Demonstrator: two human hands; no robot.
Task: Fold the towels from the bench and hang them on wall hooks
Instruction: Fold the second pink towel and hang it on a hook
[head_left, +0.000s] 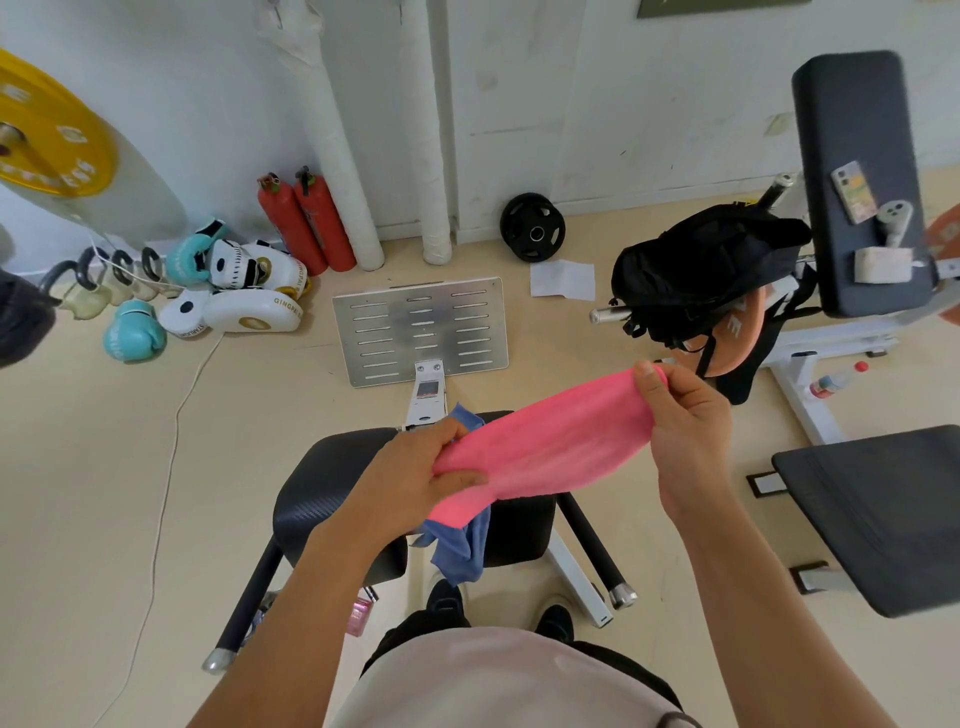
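Note:
A pink towel (550, 441) is stretched in the air between my two hands, above the black padded bench (322, 488). My left hand (415, 478) grips its lower left end, thumb on top. My right hand (685, 415) pinches its upper right end. A blue towel (462, 551) lies crumpled on the bench beneath the pink one and hangs over the front edge; a corner of it shows behind my left hand. No wall hooks are in view.
A metal footplate (421, 327) stands past the bench. A black backpack (701, 270) hangs on a bar at right, by a second black bench (883, 514). Boxing gloves (228, 291), two red extinguishers (306, 223) and a weight plate (532, 227) line the wall.

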